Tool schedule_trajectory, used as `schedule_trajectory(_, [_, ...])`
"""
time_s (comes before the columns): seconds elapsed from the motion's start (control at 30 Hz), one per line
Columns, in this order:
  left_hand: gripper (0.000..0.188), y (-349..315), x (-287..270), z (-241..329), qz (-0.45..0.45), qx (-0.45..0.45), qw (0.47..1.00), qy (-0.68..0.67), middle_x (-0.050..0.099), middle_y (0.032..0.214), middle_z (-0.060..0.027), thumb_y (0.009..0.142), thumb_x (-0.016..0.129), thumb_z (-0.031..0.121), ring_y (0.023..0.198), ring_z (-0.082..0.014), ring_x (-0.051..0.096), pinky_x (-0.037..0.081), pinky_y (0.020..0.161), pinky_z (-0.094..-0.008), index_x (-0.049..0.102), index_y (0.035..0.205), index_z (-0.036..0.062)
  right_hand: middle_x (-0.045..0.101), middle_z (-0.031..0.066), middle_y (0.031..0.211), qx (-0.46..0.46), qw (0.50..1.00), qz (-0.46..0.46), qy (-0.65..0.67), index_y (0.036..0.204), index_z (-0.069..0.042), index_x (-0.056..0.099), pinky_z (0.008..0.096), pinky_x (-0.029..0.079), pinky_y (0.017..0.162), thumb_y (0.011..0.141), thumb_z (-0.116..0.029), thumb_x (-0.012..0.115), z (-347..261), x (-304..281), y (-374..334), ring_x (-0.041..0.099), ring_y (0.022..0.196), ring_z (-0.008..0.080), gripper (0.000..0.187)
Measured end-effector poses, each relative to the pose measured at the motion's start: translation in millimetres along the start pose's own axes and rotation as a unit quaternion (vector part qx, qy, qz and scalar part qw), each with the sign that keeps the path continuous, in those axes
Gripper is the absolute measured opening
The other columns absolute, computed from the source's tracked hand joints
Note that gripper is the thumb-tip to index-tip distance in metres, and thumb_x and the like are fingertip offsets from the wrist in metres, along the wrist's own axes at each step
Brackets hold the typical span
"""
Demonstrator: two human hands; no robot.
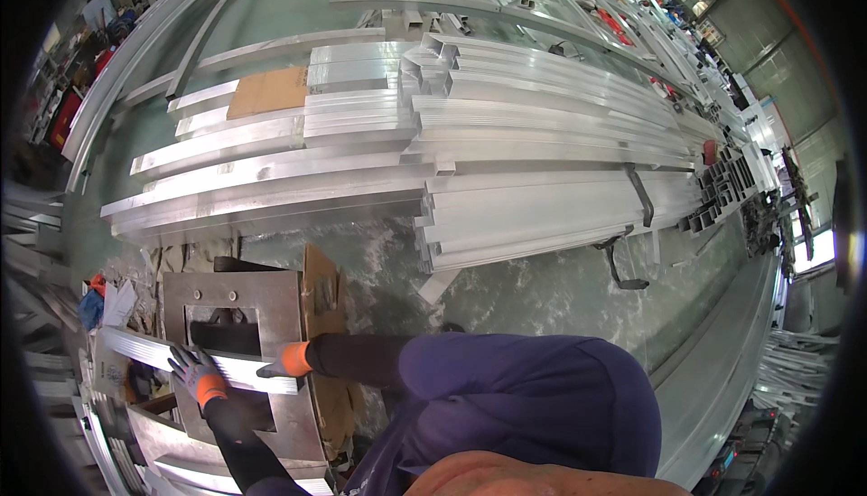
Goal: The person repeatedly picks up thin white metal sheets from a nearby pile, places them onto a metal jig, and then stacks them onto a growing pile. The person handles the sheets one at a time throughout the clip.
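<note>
A stack of narrow silvery aluminium strips [242, 370] lies across a metal machine table [280, 297] with a rectangular opening, at the lower left. My left hand [193, 373], in a grey glove with an orange cuff, rests on the strips near their middle, fingers spread. At the strips' right end is my right hand [287, 362], gloved the same way, with its fingers closed on the edge. Its fingertips are partly hidden. Beneath the strips, a dark part [221, 335] shows inside the opening.
Long aluminium profiles [262, 171] lie stacked beyond the table, with a cardboard piece [267, 92] on top. Square-tube bundles [551, 207] extend to the right, with a black strap [639, 196] over them. Cardboard [323, 293] stands along the table's right side. More profiles [194, 473] lie near my left forearm.
</note>
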State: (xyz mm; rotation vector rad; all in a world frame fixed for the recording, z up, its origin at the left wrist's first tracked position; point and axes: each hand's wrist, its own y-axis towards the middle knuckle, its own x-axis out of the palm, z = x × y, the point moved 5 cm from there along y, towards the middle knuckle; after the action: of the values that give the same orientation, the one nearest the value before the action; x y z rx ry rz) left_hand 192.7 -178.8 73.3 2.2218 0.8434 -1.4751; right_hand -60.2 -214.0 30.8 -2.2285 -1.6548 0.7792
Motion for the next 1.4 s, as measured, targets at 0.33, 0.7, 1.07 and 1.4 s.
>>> schedule_trajectory(0.33, [0.068,-155.7,-64.1,143.9,-0.043,-0.037,0.997,-0.052,0.018,0.167,-0.0023,0.101,0.037,0.052,0.152,-0.0331,0.019,0.021,0.119,-0.0576,0.026,0.159,0.0166,0.067,0.0278,0.112,0.061,0.998,0.003,0.017,0.112,0.008,0.068,0.0461,0.046,0.094,0.080,-0.089,0.043,160.2,-11.4,-143.8,0.062,0.109,0.0405,0.105])
schedule_trajectory(0.7, [0.051,-343.1,-67.1,298.8,-0.018,0.100,0.979,-0.179,0.049,0.148,-0.0196,0.097,0.045,0.039,0.140,-0.0445,0.036,0.022,0.116,-0.0590,0.061,0.133,0.0086,0.071,0.0130,0.110,0.149,0.985,0.019,0.080,0.127,-0.008,0.066,0.0355,0.053,0.073,0.087,-0.065,0.062,347.4,-10.9,-335.5,0.067,0.093,0.0222,0.071])
schedule_trajectory(1.07, [0.081,-374.5,-98.6,301.7,0.090,-0.121,0.812,-0.565,0.024,0.157,-0.0197,0.070,0.080,0.031,0.149,-0.0422,0.018,0.024,0.122,-0.0471,0.049,0.140,0.0072,0.068,0.0131,0.121,0.087,0.996,-0.021,0.027,0.132,-0.004,0.060,0.0317,0.050,0.090,0.092,-0.053,0.065,344.4,-51.8,-392.5,0.065,0.107,0.0182,0.064])
schedule_trajectory(1.4, [0.067,-257.7,-22.5,160.5,0.120,-0.089,0.398,-0.905,0.041,0.149,-0.0123,0.089,0.054,0.011,0.137,-0.0236,0.038,0.034,0.113,-0.0338,0.032,0.152,0.0060,0.063,0.0100,0.130,-0.044,0.895,-0.202,0.395,0.140,-0.003,0.052,0.0355,0.052,0.097,0.103,-0.044,0.051,152.5,-14.2,-253.0,0.063,0.115,0.0180,0.055])
